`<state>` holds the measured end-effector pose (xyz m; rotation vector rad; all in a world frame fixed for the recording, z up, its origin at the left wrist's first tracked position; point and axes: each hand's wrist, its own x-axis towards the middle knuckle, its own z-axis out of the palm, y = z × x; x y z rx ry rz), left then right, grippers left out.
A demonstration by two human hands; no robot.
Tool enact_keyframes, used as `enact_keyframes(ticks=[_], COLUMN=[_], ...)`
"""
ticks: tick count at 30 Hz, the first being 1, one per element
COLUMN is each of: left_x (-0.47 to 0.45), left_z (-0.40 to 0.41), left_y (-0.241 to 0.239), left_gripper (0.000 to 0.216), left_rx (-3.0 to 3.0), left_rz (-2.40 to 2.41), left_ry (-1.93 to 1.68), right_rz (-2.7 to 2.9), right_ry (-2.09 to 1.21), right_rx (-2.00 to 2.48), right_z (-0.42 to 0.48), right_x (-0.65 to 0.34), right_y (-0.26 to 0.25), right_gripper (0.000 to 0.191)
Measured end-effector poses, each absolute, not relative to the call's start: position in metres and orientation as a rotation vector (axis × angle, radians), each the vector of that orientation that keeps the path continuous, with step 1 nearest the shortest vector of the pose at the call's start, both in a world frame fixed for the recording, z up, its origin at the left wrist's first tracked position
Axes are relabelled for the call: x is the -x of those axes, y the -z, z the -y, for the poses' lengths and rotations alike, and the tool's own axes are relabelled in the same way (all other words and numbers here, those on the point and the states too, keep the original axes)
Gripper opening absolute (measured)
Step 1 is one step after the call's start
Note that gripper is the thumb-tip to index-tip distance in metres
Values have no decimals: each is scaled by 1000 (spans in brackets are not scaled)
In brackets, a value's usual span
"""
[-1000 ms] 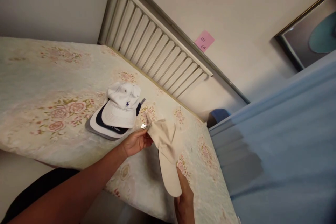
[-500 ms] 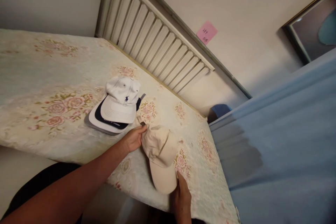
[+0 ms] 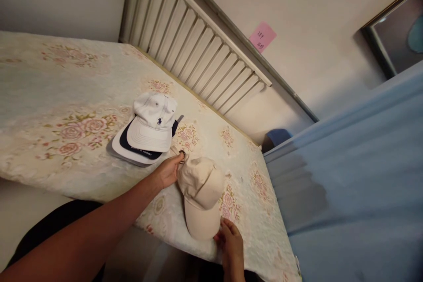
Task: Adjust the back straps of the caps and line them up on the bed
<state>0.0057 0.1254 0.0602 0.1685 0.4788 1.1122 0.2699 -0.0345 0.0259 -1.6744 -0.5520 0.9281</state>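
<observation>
A beige baseball cap (image 3: 202, 185) rests on the floral cloth, its brim pointing toward me. My left hand (image 3: 169, 172) pinches the strap at the back of this cap, near a small dark buckle. Beside the brim's right edge is my right hand (image 3: 231, 242), fingers loosely bent and slightly apart; whether the fingertips touch the brim is hard to tell. To the left lies a stack of caps: a white cap (image 3: 153, 116) with a small dark horse-rider logo on top, a navy cap (image 3: 124, 137) below it, and a white-brimmed cap (image 3: 120, 150) lower down.
The floral cloth (image 3: 82, 90) covers a bed or table surface. A white radiator (image 3: 194, 44) runs along its far edge, with a pink note (image 3: 262, 36) on the wall above. Blue fabric (image 3: 360, 176) hangs at right, and a framed mirror or picture (image 3: 393, 35) is upper right.
The beige cap has shifted slightly left and its brim has turned a little. My right hand has moved slightly right with its fingers more bent. My left hand still pinches the strap.
</observation>
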Motion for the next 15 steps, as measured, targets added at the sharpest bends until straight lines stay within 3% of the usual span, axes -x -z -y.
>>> enact_keyframes(ticks=[10, 15], left_x=[-4, -4], left_z=[-126, -125], left_y=[-54, -55], left_gripper=[4, 8], left_rx=[-236, -332], left_rz=[-458, -402], left_ry=[-1102, -1096], right_rz=[459, 716], right_ry=[-1094, -782], right_rx=[1663, 1840], right_z=[51, 49], right_x=[-259, -276], right_y=[-26, -28], right_gripper=[45, 46])
